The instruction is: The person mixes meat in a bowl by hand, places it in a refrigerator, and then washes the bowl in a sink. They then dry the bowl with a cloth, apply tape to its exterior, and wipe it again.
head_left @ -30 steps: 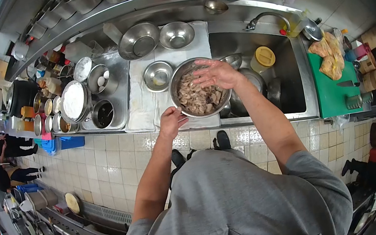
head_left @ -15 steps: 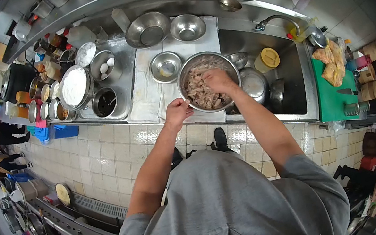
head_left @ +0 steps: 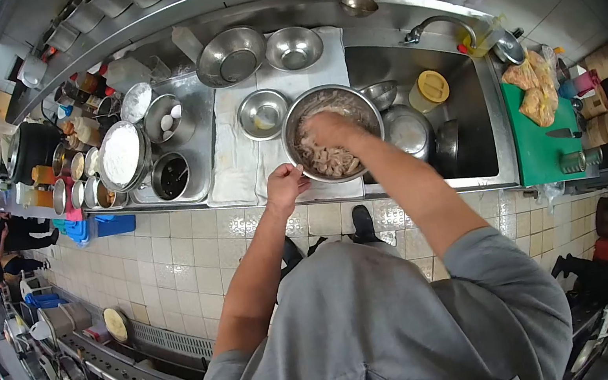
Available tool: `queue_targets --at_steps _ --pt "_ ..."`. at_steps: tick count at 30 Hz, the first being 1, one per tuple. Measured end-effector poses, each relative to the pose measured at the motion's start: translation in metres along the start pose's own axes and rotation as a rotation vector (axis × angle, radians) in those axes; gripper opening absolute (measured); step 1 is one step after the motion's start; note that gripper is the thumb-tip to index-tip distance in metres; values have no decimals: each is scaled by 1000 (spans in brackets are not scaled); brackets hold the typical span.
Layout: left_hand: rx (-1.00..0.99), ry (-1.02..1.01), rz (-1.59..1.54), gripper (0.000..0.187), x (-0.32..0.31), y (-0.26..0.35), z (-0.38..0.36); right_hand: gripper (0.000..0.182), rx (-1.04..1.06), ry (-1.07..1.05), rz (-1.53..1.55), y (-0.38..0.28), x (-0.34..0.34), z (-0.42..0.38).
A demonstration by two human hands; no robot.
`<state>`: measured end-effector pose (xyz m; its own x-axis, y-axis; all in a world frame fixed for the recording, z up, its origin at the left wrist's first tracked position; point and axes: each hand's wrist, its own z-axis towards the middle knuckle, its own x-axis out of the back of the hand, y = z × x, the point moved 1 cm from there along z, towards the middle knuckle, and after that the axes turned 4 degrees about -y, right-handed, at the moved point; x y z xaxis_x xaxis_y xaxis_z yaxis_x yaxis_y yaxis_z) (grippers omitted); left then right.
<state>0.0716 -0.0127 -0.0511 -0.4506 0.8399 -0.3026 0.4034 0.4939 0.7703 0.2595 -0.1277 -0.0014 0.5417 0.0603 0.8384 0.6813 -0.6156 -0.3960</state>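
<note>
A large metal mixing bowl [head_left: 377,148] stands at the counter's front edge, partly beside the sink. Pale, wet strips of raw meat [head_left: 331,160] fill much of it. My left hand [head_left: 287,186] pinches the bowl's left front rim between thumb and fingers. Inside the bowl, my right hand [head_left: 332,130] reaches down into the meat; its fingers are hidden and slightly blurred. Close to the bowl's left side sits a smaller metal bowl [head_left: 263,114] with a little yellowish residue in it.
Two metal bowls [head_left: 231,57] stand behind on a white cloth [head_left: 232,138]. Leftward are a pot with eggs [head_left: 166,122], a bowl of white powder [head_left: 122,157] and a pot of dark liquid [head_left: 171,176]. The sink [head_left: 472,147] holds pans; a knife [head_left: 564,134] lies on the green board [head_left: 535,165].
My right hand has moved left and slightly deeper within the bowl, stirring the meat. My left hand keeps its hold on the rim. The camera view has shifted slightly.
</note>
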Motion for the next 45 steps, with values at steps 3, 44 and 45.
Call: queue_targets --at_steps 3,44,45 --pt "-19 20 -19 12 0 -6 4 34 51 35 175 26 22 -3" --pt "-58 -6 -46 16 -1 -8 6 31 248 126 113 -12 111 -59" --pt "-57 -13 -38 16 -1 -8 5 32 214 131 122 -14 111 -60"
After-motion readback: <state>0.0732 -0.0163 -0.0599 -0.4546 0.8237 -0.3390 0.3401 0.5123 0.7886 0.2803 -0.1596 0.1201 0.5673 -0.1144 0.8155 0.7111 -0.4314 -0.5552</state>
